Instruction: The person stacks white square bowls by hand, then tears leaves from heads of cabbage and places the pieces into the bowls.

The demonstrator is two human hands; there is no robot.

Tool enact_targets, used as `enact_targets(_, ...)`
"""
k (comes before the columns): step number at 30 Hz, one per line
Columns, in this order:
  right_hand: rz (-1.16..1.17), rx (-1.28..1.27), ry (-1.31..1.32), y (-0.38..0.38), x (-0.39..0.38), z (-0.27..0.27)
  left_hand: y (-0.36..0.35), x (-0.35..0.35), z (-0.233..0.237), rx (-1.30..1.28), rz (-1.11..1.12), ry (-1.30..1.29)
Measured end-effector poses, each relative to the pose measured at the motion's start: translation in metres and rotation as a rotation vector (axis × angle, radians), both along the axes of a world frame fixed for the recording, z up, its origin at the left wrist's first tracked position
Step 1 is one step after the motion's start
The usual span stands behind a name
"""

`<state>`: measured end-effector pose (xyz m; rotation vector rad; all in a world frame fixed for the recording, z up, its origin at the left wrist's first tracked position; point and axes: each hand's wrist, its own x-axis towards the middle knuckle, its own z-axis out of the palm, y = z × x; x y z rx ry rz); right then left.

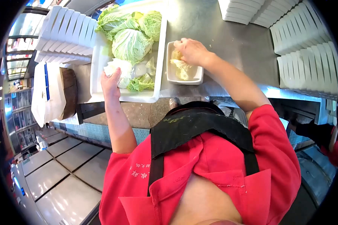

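My left hand (pixel 110 85) is closed around a pale white piece of Chinese cabbage (pixel 120 69) at the near left of a white tray (pixel 158 63). Whole heads of Chinese cabbage (pixel 133 44) lie in the tray's upper part, and a loose green leaf (pixel 141 83) is by its near edge. To the right, my right hand (pixel 193 52) reaches over the far side of a small white dish (pixel 198 78). Its fingers are bent down onto yellowish cabbage leaves (pixel 182 69) in the dish; the fingertips are partly hidden.
Stacks of white dishes stand at the left (pixel 65 32) and right (pixel 308 69) of the steel counter (pixel 236 48). A wooden block (pixel 68 93) and white containers (pixel 50 93) sit by the left edge. Another person's dark sleeve (pixel 313 131) shows at far right.
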<state>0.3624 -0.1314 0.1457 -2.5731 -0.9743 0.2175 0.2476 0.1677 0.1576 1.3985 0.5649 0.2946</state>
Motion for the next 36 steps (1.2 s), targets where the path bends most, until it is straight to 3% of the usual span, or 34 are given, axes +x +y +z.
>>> enact_targets(2, -0.011, -0.081, -0.069, 0.0, -0.012, 0.005, 0.0, -0.004, -0.002, 0.035, 0.049, 0.034)
enact_targets(4, -0.127, 0.247, -0.263, -0.006, -0.021, 0.004, 0.004, -0.007, -0.003, 0.024, 0.057, 0.015)
enact_targets(5, -0.146, 0.29, -0.407, -0.009, -0.023, 0.007, 0.004, -0.009, -0.001, 0.016, 0.056, -0.004)
enact_targets(6, -0.144, 0.29, -0.417, -0.008, -0.031, 0.011, 0.004, -0.01, 0.001, 0.014, 0.057, -0.014)
enact_targets(8, -0.162, 0.515, -0.095, -0.006, -0.05, 0.018, 0.001, -0.01, 0.005, 0.02, 0.076, -0.002)
enact_targets(9, -0.042, 0.53, -0.227, -0.001, -0.054, 0.008, 0.002, -0.01, 0.005, 0.012, 0.072, -0.013)
enact_targets(10, -0.045, 0.52, -0.238, 0.001, -0.054, -0.007, 0.002, -0.009, 0.004, 0.005, 0.072, -0.014)
enact_targets(12, 0.108, 0.061, -0.403, 0.001, -0.047, -0.028, 0.002, -0.008, 0.0, -0.015, 0.063, -0.025)
enact_targets(14, 0.126, 0.045, -0.44, 0.002, -0.045, -0.03, 0.006, -0.006, -0.004, 0.024, 0.009, -0.028)
enact_targets(15, 0.128, 0.147, -0.309, 0.0, -0.045, -0.028, 0.009, -0.006, -0.007, 0.018, -0.005, -0.03)
enact_targets(17, 0.128, 0.239, -0.191, -0.005, -0.04, -0.015, 0.014, 0.0, -0.014, 0.238, -0.077, 0.042)
enact_targets(18, -0.014, 0.458, -0.164, -0.01, -0.043, -0.005, 0.014, 0.0, -0.014, 0.229, -0.08, 0.043)
enact_targets(19, -0.158, 0.674, -0.134, -0.015, -0.046, 0.003, 0.012, 0.0, -0.013, 0.557, -0.099, 0.128)
enact_targets(21, -0.231, 0.603, -0.155, -0.027, -0.053, 0.014, -0.003, -0.003, 0.006, 1.163, -0.059, 0.337)
enact_targets(22, -0.305, 0.545, -0.186, -0.031, -0.056, 0.017, -0.009, 0.0, 0.009, 1.16, -0.068, 0.334)
enact_targets(24, -0.26, 0.487, -0.184, -0.026, -0.067, 0.002, -0.024, 0.009, 0.019, 1.269, 0.021, -0.155)
enact_targets(26, -0.008, -0.018, -0.361, -0.006, -0.077, -0.011, -0.07, 0.019, 0.039, 0.957, -0.157, -0.259)
enact_targets(27, -0.049, -0.009, -0.307, -0.002, -0.079, -0.028, -0.094, 0.024, 0.043, 0.854, -0.367, -0.27)
enact_targets(29, -0.107, 0.004, -0.197, 0.0, -0.078, -0.013, -0.128, 0.033, 0.026, 0.998, -0.72, -0.388)
enact_targets(30, -0.159, 0.022, -0.079, 0.0, -0.081, -0.008, -0.142, 0.039, 0.033, 1.204, -0.963, -0.185)
enact_targets(31, -0.166, 0.024, -0.077, -0.005, -0.088, -0.01, -0.15, 0.047, 0.019, 1.292, -1.061, -0.17)
enact_targets(33, -0.006, -0.03, -0.403, -0.019, -0.099, -0.011, -0.165, 0.055, 0.008, 1.35, -1.132, -0.027)
enact_targets(34, -0.004, -0.033, -0.411, -0.021, -0.102, -0.008, -0.169, 0.06, 0.002, 1.4, -1.2, 0.125)
enact_targets(36, -0.025, -0.024, -0.222, -0.02, -0.114, 0.003, -0.169, 0.064, -0.029, 1.446, -1.125, 0.04)
